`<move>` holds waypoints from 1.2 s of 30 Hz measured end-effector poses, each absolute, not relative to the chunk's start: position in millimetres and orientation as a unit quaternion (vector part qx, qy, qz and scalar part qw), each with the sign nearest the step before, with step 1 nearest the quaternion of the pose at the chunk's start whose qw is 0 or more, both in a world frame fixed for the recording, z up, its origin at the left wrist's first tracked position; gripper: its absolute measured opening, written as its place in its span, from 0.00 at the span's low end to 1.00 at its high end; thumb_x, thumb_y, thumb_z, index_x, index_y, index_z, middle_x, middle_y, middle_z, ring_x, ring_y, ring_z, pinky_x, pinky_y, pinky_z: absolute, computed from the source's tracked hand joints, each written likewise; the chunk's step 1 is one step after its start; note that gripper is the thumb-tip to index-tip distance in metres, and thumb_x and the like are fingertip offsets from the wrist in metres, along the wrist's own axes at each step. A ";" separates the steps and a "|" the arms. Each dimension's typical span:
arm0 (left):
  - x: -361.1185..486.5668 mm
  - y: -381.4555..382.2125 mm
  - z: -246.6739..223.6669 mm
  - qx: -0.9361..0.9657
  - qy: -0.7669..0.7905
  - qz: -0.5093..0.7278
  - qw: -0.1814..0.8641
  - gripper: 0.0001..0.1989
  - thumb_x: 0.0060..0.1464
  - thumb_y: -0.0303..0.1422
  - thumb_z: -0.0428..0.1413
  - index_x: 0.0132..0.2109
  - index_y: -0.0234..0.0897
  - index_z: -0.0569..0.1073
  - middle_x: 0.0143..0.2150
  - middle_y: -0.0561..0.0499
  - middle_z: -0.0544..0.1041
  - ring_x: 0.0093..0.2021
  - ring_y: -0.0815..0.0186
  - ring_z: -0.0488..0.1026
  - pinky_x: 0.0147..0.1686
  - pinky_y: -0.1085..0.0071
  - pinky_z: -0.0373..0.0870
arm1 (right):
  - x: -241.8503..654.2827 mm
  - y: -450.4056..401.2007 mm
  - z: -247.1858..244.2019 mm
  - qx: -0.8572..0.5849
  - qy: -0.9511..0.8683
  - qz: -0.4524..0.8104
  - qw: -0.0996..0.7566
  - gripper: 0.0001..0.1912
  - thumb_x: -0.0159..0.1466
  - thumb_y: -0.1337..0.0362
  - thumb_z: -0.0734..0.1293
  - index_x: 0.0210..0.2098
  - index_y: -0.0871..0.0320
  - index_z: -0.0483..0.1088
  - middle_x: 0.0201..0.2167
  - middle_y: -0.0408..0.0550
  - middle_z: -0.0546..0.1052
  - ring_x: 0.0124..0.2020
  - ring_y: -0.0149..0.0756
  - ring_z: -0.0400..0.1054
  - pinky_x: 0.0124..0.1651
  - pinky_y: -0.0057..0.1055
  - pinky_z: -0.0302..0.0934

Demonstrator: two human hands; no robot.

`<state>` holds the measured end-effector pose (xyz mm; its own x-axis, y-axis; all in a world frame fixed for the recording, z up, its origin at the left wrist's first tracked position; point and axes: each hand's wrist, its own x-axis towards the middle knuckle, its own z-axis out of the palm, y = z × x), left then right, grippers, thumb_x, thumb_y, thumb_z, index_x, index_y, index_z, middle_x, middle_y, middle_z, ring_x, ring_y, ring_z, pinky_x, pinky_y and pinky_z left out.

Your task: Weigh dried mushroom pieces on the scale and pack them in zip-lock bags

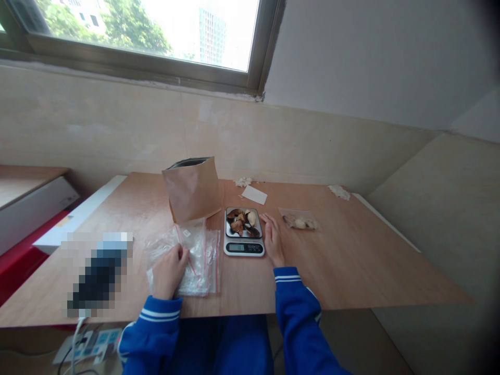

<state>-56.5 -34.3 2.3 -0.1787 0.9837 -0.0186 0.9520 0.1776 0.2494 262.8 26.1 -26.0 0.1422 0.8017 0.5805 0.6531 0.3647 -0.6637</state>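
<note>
A white kitchen scale (pixel 245 249) with a lit display stands in the middle of the table. Several brown and pale dried pieces (pixel 242 222) lie on its tray. My right hand (pixel 273 240) rests on the table along the scale's right side, its fingers stretched out. On the left, my left hand (pixel 171 268) is closed at the edge of a stack of clear zip bags (pixel 201 260), its fingers curled on the plastic. Behind the bags stands an open brown paper pouch (pixel 192 191). A filled clear bag (pixel 300 221) lies to the right of the scale.
A white card (pixel 254 195) lies behind the scale. Pale crumbled scraps (pixel 243 182) and another pale patch (pixel 339 192) are near the wall. A blurred-out dark object (pixel 99 276) with a white cable (pixel 76 338) lies at the left of the table (pixel 351 265).
</note>
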 end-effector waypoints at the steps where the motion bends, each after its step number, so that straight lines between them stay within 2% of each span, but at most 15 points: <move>1: -56.5 -34.4 2.8 0.635 0.762 0.091 0.088 0.16 0.64 0.40 0.42 0.35 0.39 0.69 0.35 0.46 0.79 0.37 0.59 0.76 0.31 0.69 0.55 | 260.8 26.5 -21.9 -0.550 -0.662 0.075 0.504 0.25 0.72 0.52 0.48 0.55 0.51 0.70 0.58 0.51 0.70 0.60 0.41 0.62 0.64 0.46 0.54; 6: -55.8 -34.8 4.9 0.637 0.759 0.095 0.092 0.16 0.64 0.39 0.41 0.36 0.39 0.69 0.36 0.46 0.79 0.38 0.60 0.75 0.31 0.69 0.55 | 247.5 36.9 1.7 -0.519 -0.704 0.085 0.476 0.25 0.73 0.55 0.48 0.52 0.50 0.73 0.59 0.49 0.69 0.61 0.41 0.61 0.64 0.45 0.53; 9: -55.4 -34.7 5.4 0.637 0.758 0.098 0.095 0.15 0.64 0.39 0.42 0.37 0.39 0.69 0.37 0.46 0.79 0.39 0.60 0.75 0.31 0.69 0.55 | 246.8 49.0 7.7 -0.519 -0.718 0.088 0.455 0.25 0.72 0.55 0.49 0.45 0.51 0.77 0.54 0.50 0.73 0.58 0.43 0.63 0.62 0.46 0.55; 12: -55.7 -34.2 4.6 0.634 0.761 0.097 0.099 0.15 0.64 0.39 0.42 0.36 0.39 0.69 0.37 0.46 0.79 0.39 0.59 0.76 0.31 0.69 0.54 | 254.8 60.4 4.4 -0.532 -0.723 0.081 0.433 0.22 0.71 0.54 0.54 0.40 0.53 0.77 0.48 0.52 0.75 0.53 0.45 0.66 0.59 0.46 0.58; 17: -57.2 -33.7 1.7 0.634 0.758 0.106 0.107 0.16 0.64 0.39 0.41 0.35 0.39 0.69 0.37 0.45 0.79 0.40 0.58 0.76 0.31 0.68 0.54 | 274.1 69.7 -8.7 -0.548 -0.703 0.101 0.443 0.14 0.64 0.54 0.62 0.34 0.56 0.74 0.41 0.52 0.75 0.46 0.44 0.69 0.51 0.41 0.62; 23: -57.8 -33.4 0.1 0.637 0.754 0.115 0.109 0.16 0.64 0.39 0.41 0.35 0.39 0.69 0.37 0.45 0.79 0.39 0.57 0.76 0.31 0.68 0.53 | 291.5 61.2 -15.4 -0.548 -0.665 0.111 0.496 0.10 0.62 0.57 0.62 0.28 0.56 0.66 0.31 0.47 0.73 0.36 0.39 0.68 0.42 0.36 0.64; 27: -58.2 -33.5 -1.1 0.639 0.754 0.115 0.103 0.16 0.64 0.39 0.41 0.35 0.39 0.69 0.37 0.45 0.79 0.39 0.58 0.76 0.31 0.68 0.53 | 303.3 43.1 -18.2 -0.580 -0.634 0.059 0.509 0.09 0.61 0.58 0.62 0.28 0.55 0.63 0.30 0.46 0.71 0.35 0.38 0.67 0.41 0.36 0.63; 31: -59.2 -33.3 -2.7 0.643 0.750 0.118 0.098 0.16 0.64 0.40 0.41 0.35 0.39 0.69 0.36 0.45 0.79 0.38 0.57 0.76 0.30 0.68 0.53 | 312.7 25.1 -27.6 -0.607 -0.638 0.023 0.473 0.06 0.61 0.60 0.61 0.30 0.55 0.63 0.30 0.47 0.72 0.35 0.40 0.67 0.42 0.37 0.61; 36: -60.2 -31.5 -6.0 0.642 0.748 0.136 0.101 0.16 0.63 0.39 0.42 0.33 0.39 0.69 0.34 0.45 0.79 0.35 0.58 0.75 0.28 0.69 0.52 | 297.0 17.6 -26.5 -0.656 -0.620 -0.042 0.429 0.09 0.61 0.61 0.61 0.39 0.57 0.67 0.39 0.53 0.76 0.44 0.46 0.66 0.49 0.45 0.58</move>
<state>-60.2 -31.5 -6.0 -0.1551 0.9876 0.0238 0.9329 0.1385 0.3324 297.0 17.6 -26.5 0.2283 0.7768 0.5869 0.8489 0.1363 -0.5106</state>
